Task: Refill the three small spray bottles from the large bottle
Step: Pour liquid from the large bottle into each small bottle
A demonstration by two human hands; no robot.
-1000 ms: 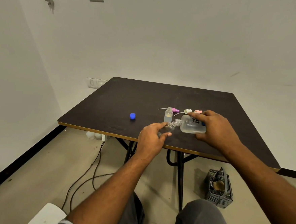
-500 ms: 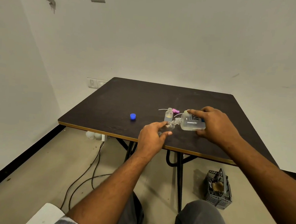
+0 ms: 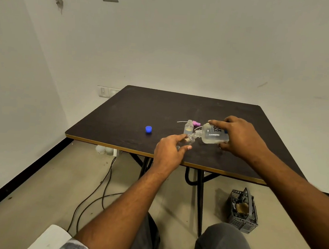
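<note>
My right hand [image 3: 240, 137] grips the large clear bottle [image 3: 211, 134], tipped almost flat with its open neck pointing left. Its mouth meets the mouth of a small clear spray bottle [image 3: 190, 141] that my left hand [image 3: 169, 151] pinches between thumb and fingers near the table's front edge. Most of that small bottle is hidden by my fingers. A second small bottle [image 3: 188, 127] stands upright and uncapped just behind, partly filled. Behind it lies a pink spray cap [image 3: 196, 123] with a thin white dip tube. The large bottle's blue cap [image 3: 148, 129] rests on the table to the left.
The dark square table [image 3: 180, 110] has a light trim along its front edge. On the floor lie cables [image 3: 96, 193] at the left and a grey plastic basket [image 3: 243, 210] at the right. My knees show at the bottom.
My right hand has shifted the large bottle slightly up and back, hiding the white and pink caps seen earlier. The left hand stays in place on the small bottle.
</note>
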